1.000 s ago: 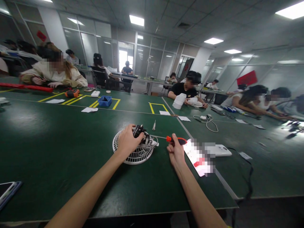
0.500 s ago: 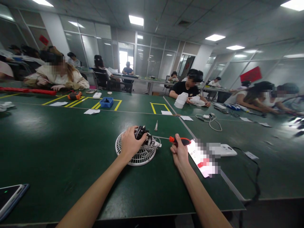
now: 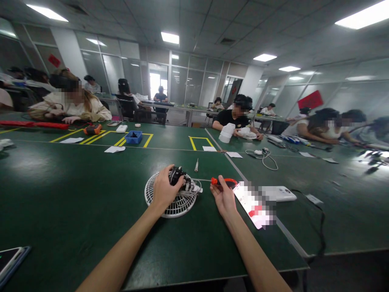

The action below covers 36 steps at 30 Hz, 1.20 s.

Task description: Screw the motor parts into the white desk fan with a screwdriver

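Note:
A white round fan grille (image 3: 172, 200) lies flat on the green table (image 3: 67, 194), with a black motor block (image 3: 177, 175) and white wires on top of it. My left hand (image 3: 164, 188) is closed over the motor block and presses on the grille. My right hand (image 3: 224, 196) grips a red-handled screwdriver (image 3: 223, 181), whose thin shaft points left toward the motor. A second small screwdriver (image 3: 196, 165) lies on the table just behind the fan.
A phone (image 3: 253, 205) and a white box (image 3: 278, 193) lie right of my right hand. Another phone (image 3: 10, 261) sits at the near left edge. A blue bin (image 3: 133, 137), papers and a white cable (image 3: 264, 156) lie farther back. Several people work at the far tables.
Both hands keep their hold on the motor block and screwdriver. The view has shifted slightly; my right hand has moved a little left, toward the fan.

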Tool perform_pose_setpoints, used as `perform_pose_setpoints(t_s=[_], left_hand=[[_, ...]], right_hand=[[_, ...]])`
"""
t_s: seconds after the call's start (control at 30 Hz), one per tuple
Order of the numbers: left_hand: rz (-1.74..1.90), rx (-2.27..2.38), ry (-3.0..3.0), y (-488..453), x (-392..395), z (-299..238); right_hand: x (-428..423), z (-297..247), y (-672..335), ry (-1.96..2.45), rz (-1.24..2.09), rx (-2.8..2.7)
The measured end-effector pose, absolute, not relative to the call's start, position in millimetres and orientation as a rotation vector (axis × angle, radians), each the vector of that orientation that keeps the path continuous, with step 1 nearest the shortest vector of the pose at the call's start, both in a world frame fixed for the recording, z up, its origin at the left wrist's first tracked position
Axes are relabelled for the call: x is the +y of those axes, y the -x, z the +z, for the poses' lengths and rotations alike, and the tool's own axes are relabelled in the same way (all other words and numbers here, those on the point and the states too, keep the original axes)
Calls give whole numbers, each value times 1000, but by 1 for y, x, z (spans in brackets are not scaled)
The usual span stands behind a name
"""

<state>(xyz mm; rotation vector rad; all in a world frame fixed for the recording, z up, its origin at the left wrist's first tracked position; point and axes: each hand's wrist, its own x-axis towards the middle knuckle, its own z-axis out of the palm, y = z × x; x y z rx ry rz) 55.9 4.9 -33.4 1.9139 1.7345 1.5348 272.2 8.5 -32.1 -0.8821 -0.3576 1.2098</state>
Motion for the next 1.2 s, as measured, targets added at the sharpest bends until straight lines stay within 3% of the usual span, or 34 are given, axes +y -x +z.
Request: perform_pose_setpoints(t_s=[0.33,0.8,1.2], left_hand=[[1557,1760,-1867,-57,5,-35],[1573,1733,-1841,-56,5,-35],[1568,1749,-1839,-56,4,-38]], right_hand=[[7,-29,-276,689,1281,-292],[10,-35,-280,898,1318,-401],[11,-38,-284,708,1358,-356]])
